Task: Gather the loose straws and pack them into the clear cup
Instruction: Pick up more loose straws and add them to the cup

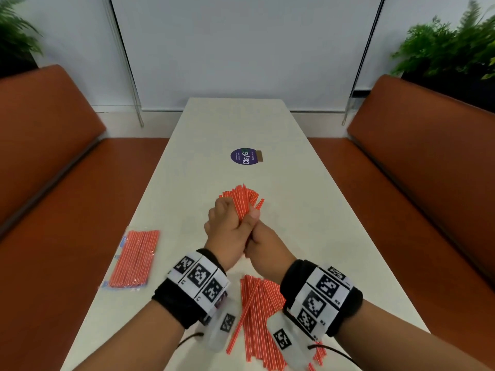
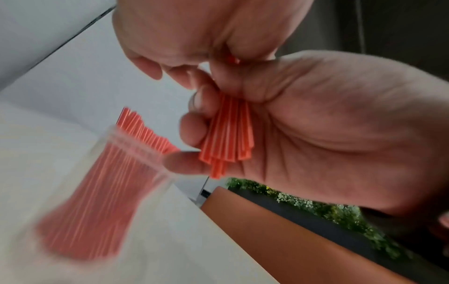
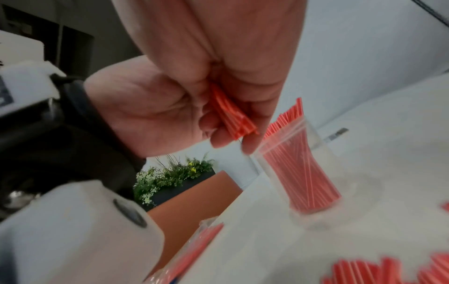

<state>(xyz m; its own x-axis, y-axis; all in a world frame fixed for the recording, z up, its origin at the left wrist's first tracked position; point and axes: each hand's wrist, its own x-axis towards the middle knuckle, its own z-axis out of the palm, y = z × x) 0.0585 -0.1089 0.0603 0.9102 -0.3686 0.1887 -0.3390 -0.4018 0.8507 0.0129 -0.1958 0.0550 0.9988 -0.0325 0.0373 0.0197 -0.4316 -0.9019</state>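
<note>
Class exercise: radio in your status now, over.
Both hands, left hand and right hand, grip a straw bundle. Clear cup part-filled. Loose straws remain.

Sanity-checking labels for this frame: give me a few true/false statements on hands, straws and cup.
1. Both hands grip one bundle of straws. True: left hand and right hand are clasped round it.
2. The clear cup is empty. False: it already holds many straws.
3. Loose straws lie on the table near the wrists. True.
4. The packet of straws lies right of the hands. False: it lies to their left.
5. The cup lies tipped over. False: it stands upright on the table.
</note>
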